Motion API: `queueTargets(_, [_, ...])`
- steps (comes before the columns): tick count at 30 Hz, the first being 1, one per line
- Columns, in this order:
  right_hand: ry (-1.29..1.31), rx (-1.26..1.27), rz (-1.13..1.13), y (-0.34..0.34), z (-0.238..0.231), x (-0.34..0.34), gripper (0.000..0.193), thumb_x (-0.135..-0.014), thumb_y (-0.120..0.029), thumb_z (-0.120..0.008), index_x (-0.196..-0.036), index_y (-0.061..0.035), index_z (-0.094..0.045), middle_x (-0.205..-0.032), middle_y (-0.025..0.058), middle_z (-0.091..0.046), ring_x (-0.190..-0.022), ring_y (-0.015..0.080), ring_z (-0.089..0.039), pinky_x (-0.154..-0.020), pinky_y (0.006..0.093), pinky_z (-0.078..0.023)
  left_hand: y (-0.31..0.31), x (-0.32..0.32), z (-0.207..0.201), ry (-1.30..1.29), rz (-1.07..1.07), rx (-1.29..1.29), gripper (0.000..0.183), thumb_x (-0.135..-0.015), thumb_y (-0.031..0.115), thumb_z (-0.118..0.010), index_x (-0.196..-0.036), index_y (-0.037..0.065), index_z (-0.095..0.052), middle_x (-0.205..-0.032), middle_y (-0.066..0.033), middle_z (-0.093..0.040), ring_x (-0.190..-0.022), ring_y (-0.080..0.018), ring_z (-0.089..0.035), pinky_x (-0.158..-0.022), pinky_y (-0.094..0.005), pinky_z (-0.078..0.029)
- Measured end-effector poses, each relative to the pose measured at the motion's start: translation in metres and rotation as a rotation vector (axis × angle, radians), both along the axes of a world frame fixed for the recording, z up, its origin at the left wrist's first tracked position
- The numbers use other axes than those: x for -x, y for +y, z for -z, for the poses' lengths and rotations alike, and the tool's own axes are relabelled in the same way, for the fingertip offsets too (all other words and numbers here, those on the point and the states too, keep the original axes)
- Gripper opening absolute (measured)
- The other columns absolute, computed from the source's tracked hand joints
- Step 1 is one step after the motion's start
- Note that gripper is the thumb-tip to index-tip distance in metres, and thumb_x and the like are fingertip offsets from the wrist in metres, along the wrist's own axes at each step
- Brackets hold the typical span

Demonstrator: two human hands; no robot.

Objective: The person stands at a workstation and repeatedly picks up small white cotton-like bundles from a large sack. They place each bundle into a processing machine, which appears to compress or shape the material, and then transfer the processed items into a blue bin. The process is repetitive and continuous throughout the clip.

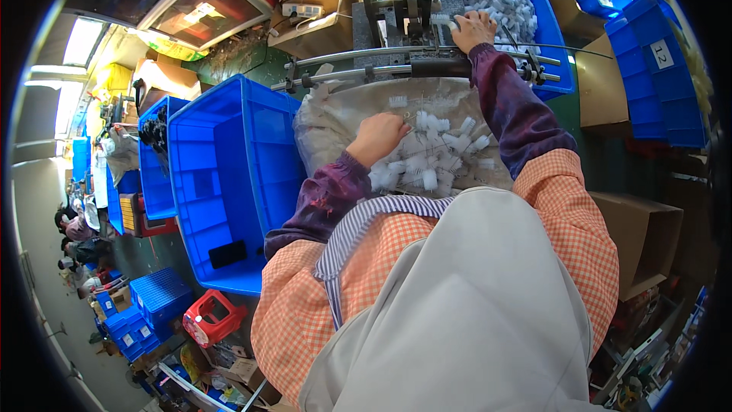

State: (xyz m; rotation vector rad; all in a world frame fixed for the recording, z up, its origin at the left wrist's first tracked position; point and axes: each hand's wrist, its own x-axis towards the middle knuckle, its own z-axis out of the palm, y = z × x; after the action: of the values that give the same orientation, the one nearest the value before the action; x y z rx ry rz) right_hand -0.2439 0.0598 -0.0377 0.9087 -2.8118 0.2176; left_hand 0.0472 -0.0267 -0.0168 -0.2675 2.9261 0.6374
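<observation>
Small white bristle brushes with thin wire stems lie in a loose heap (427, 156) on the cloth-like sheet (335, 114) before me. My left hand (379, 137) is over the heap's left side, its fingers closed at a thin wire loop; what they pinch is mostly hidden. A single brush (397, 101) lies just beyond it. My right hand (476, 30) reaches to the dark metal machine (408, 19), its fingers closed at a white brush (441, 20) beside the machine's upright blocks. Metal rods (358, 57) run across the machine's near side.
A blue bin (560, 61) full of white brushes stands behind my right hand. On the left is a large blue crate (221, 137) with a dark phone-like slab (227, 254) in it. Cardboard boxes (637, 233), stacked blue crates (656, 69) and a red stool (213, 319) surround me.
</observation>
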Motion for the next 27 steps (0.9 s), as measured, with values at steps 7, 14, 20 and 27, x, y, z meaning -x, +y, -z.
queueTargets(7, [-0.014, 0.078, -0.055, -0.021, 0.011, -0.015, 0.031, -0.078, -0.033, -0.051, -0.096, -0.0111, -0.064, -0.107, 0.0087, -0.053, -0.109, 0.0280, -0.038, -0.093, 0.0453, -0.023, 0.007, 0.014, -0.016, 0.292, 0.069, -0.186, 0.025, -0.087, 0.028, -0.049, -0.081, 0.006, -0.060, -0.075, -0.0157, -0.060, -0.074, -0.0353, -0.056, -0.063, -0.0446, -0.044])
queueTargets(14, [0.064, 0.094, -0.083, -0.053, 0.014, -0.041, 0.026, -0.080, -0.028, -0.049, -0.095, -0.0120, -0.063, -0.103, 0.0088, -0.055, -0.108, 0.0274, -0.040, -0.092, 0.0474, -0.024, 0.020, 0.019, -0.010, 0.244, 0.046, -0.062, 0.021, -0.088, 0.023, -0.045, -0.088, 0.006, -0.058, -0.078, -0.0151, -0.056, -0.072, -0.0349, -0.055, -0.064, -0.0431, -0.044])
queueTargets(20, [0.067, 0.075, -0.077, -0.028, 0.013, -0.023, 0.026, -0.081, -0.028, -0.047, -0.096, -0.0122, -0.062, -0.105, 0.0085, -0.056, -0.106, 0.0269, -0.045, -0.093, 0.0474, -0.025, 0.011, 0.013, 0.004, 0.379, 0.064, -0.096, 0.018, -0.083, 0.013, -0.047, -0.096, 0.006, -0.057, -0.087, -0.0133, -0.052, -0.084, -0.0323, -0.051, -0.073, -0.0408, -0.043])
queueTargets(27, [-0.091, 0.001, -0.089, 0.003, 0.014, 0.024, 0.025, -0.081, -0.024, -0.047, -0.101, -0.0156, -0.059, -0.107, 0.0089, -0.057, -0.100, 0.0262, -0.055, -0.084, 0.0438, -0.037, 0.017, 0.013, -0.017, 0.422, 0.036, -0.083, 0.026, -0.081, 0.004, -0.048, -0.105, 0.006, -0.056, -0.091, -0.0120, -0.051, -0.089, -0.0313, -0.050, -0.079, -0.0385, -0.042])
